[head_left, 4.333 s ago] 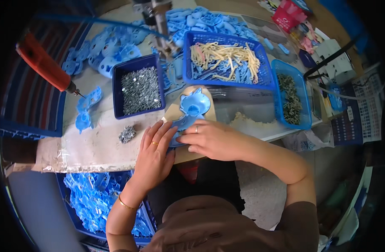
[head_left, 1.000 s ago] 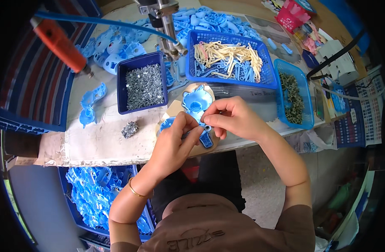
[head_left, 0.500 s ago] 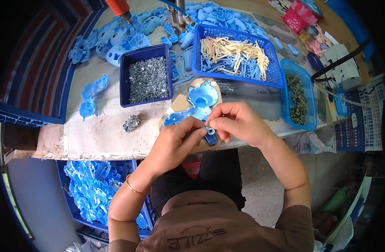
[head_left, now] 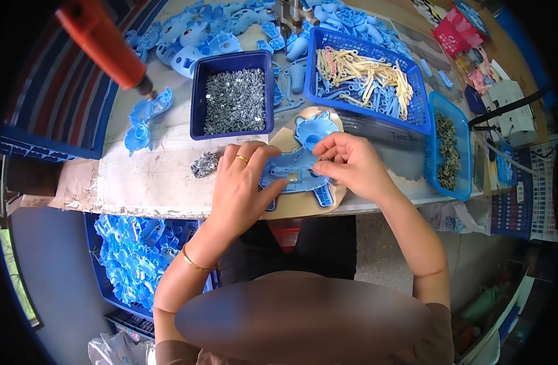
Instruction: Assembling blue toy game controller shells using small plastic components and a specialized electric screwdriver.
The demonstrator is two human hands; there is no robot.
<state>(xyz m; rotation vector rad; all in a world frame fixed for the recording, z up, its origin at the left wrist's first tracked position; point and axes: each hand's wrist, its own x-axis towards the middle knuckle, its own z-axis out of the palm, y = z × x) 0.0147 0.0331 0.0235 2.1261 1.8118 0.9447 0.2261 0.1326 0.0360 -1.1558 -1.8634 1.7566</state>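
The blue shell [head_left: 303, 159] is lying hollow side up on a tan board [head_left: 291, 208] near the front edge of the surface [head_left: 145, 191], its rounded head part pointing away from the person. The left hand [head_left: 241, 185] is covering part of the shell's left side; its thumb is standing spread from the other fingers, which are bending over the shell's upper left edge. The thumb tip is lying beside a small brass-coloured piece [head_left: 294, 177] within the shell. The right hand [head_left: 352, 167] is meeting the shell's right side; its thumb and index finger are coming close together at the tips, and whether they are pinching anything cannot be told.

Beyond the left hand, a dark blue box [head_left: 198, 100] is holding small metal parts, and a metal cluster [head_left: 204, 164] is lying just beside that hand. Behind the shell and to the right, a blue basket [head_left: 367, 114] is holding cream and blue links [head_left: 364, 73]; next to it, a light-blue tray [head_left: 452, 193] is holding screw-like pieces. At the upper left, an orange driver [head_left: 105, 45] is hanging above the surface. Below the surface, a crate [head_left: 125, 302] is holding heaped blue parts [head_left: 129, 255].
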